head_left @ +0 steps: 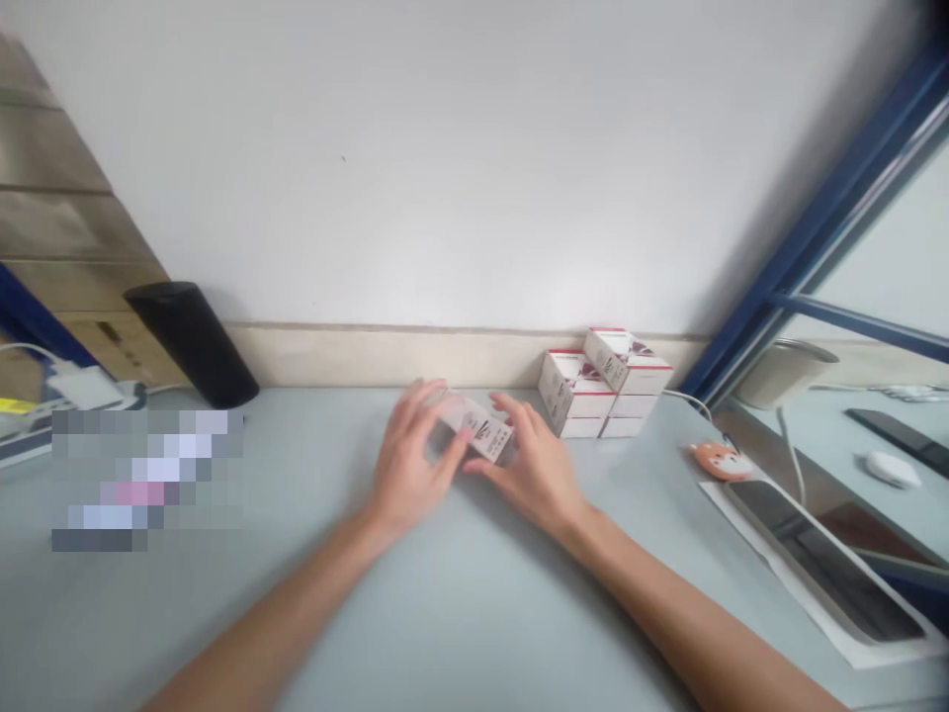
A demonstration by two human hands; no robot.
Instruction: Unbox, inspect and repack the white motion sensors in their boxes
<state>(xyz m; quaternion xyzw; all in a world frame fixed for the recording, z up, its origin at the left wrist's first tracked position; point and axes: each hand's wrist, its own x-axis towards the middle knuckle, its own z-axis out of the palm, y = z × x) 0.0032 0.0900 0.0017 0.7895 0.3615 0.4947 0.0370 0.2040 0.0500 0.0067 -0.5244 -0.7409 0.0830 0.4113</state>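
Box (pixel 474 427) x1 gripped betw. L hand (pixel 409 457) & R hand (pixel 528 467); stack of ~4 boxes (pixel 574 396) just right.

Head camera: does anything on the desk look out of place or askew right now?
The stack of white-and-red cartons looks uneven: the top carton sits skewed and offset to the right, not squared on those below. Left of the hands, a pixelated patch on the desk hides whatever lies there.

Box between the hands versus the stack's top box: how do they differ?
The box between the left hand and right hand is tilted and near the camera; the top box on the stack sits farther off, resting on other boxes. Both are white cartons with dark print.
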